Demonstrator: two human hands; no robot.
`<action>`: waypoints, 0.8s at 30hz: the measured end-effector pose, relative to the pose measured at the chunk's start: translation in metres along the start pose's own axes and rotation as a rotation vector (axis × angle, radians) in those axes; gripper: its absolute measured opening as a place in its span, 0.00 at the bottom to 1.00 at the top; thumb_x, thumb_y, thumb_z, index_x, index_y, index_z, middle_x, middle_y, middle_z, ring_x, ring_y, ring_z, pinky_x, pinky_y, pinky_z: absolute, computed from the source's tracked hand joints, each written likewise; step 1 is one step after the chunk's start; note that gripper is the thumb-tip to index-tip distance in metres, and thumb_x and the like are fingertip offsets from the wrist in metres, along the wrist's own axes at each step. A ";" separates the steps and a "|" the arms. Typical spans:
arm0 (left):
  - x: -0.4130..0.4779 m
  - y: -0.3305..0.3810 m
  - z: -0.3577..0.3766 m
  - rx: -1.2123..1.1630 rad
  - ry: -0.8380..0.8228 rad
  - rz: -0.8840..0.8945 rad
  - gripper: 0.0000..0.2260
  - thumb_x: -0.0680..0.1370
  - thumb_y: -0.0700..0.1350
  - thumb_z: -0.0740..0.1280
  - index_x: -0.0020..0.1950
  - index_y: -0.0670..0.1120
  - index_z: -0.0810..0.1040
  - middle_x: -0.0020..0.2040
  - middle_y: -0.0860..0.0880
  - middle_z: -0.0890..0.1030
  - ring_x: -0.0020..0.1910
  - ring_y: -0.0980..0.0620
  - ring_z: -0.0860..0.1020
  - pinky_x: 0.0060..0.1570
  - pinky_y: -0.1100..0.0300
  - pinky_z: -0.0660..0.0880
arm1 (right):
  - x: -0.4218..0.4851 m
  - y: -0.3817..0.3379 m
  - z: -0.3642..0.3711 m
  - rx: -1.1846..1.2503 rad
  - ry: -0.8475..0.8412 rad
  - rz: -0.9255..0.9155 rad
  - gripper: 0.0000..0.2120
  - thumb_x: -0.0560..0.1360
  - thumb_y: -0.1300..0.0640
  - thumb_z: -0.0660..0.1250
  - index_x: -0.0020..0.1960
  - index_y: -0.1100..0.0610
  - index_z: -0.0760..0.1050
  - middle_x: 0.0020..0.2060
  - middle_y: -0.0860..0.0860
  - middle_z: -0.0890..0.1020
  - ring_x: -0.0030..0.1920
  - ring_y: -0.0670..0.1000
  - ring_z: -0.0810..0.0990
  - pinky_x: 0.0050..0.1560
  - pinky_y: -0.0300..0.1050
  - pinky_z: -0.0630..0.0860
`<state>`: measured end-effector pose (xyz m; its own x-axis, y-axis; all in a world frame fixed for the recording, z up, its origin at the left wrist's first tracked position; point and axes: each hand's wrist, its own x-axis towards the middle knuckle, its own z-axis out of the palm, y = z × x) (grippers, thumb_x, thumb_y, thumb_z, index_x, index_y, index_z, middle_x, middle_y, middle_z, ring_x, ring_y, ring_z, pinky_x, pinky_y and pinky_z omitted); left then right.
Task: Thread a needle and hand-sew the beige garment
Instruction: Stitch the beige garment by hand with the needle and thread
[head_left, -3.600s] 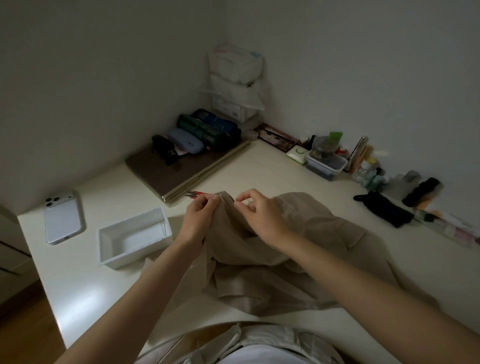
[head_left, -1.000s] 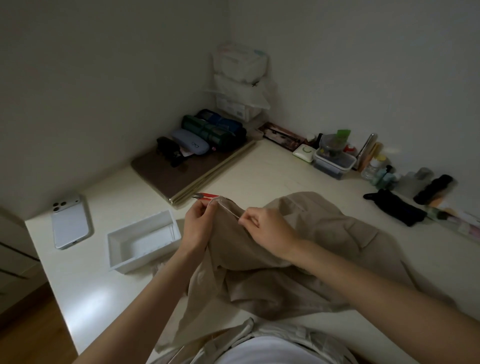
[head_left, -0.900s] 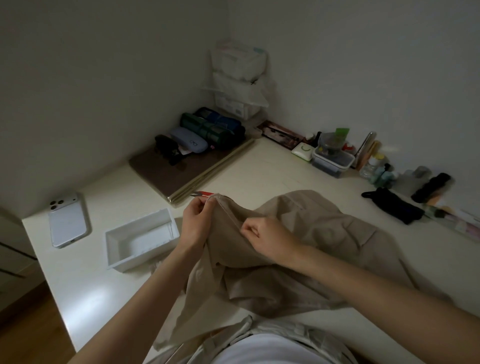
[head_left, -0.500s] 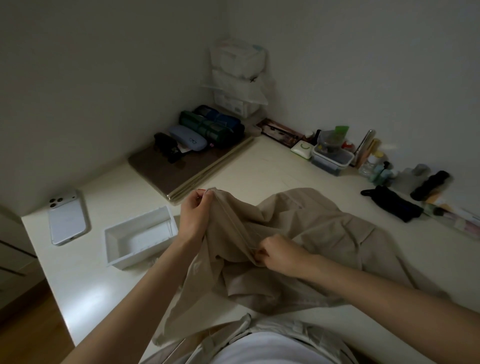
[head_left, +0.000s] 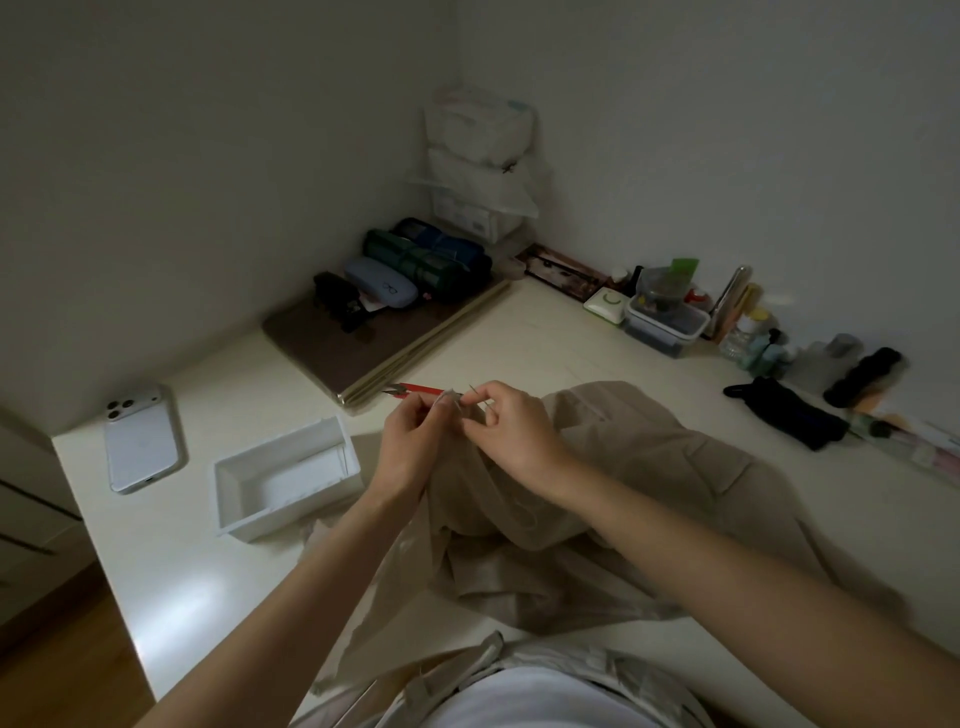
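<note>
The beige garment (head_left: 649, 483) lies crumpled on the white table (head_left: 171, 566), one part hanging over the near edge. My left hand (head_left: 410, 441) pinches a raised corner of its edge. My right hand (head_left: 511, 428) is right beside it, fingers pinched on a thin needle (head_left: 474, 391) whose tip sticks up at the fabric edge. No thread is visible in the dim light. Red thread snips (head_left: 415, 389) lie on the table just behind my left hand.
An empty white tray (head_left: 283, 475) stands left of the garment and a white phone (head_left: 140, 439) further left. A brown board with cases (head_left: 384, 332) fills the back corner. Containers, bottles and a black pouch (head_left: 784, 418) line the right wall.
My right hand slid down along the garment edge, then came back up to the raised corner next to my left hand. The needle now shows at its fingertips.
</note>
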<state>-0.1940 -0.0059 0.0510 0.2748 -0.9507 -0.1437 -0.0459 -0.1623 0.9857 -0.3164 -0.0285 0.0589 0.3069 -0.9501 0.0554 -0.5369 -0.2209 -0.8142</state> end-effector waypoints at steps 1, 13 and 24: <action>-0.001 0.000 0.000 -0.001 -0.010 -0.003 0.10 0.80 0.44 0.63 0.50 0.37 0.78 0.41 0.46 0.79 0.40 0.53 0.76 0.41 0.62 0.74 | 0.001 -0.002 0.002 -0.010 0.003 -0.007 0.10 0.77 0.58 0.66 0.57 0.58 0.75 0.29 0.43 0.70 0.25 0.39 0.70 0.28 0.27 0.66; 0.005 -0.003 -0.011 0.060 0.085 -0.028 0.08 0.81 0.46 0.61 0.47 0.44 0.76 0.43 0.47 0.79 0.40 0.54 0.76 0.38 0.65 0.75 | -0.014 0.011 -0.004 0.020 -0.043 -0.056 0.06 0.77 0.58 0.67 0.43 0.59 0.78 0.26 0.43 0.71 0.27 0.38 0.72 0.32 0.28 0.68; 0.000 0.002 -0.008 0.108 -0.066 -0.012 0.09 0.80 0.46 0.62 0.48 0.41 0.77 0.44 0.49 0.79 0.43 0.54 0.77 0.46 0.62 0.75 | -0.022 0.025 -0.014 0.120 -0.081 -0.004 0.09 0.78 0.56 0.65 0.55 0.58 0.77 0.27 0.46 0.72 0.26 0.41 0.71 0.34 0.33 0.71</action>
<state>-0.1863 -0.0040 0.0540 0.2125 -0.9632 -0.1646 -0.1468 -0.1980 0.9692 -0.3475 -0.0163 0.0451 0.3736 -0.9275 0.0156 -0.4394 -0.1918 -0.8776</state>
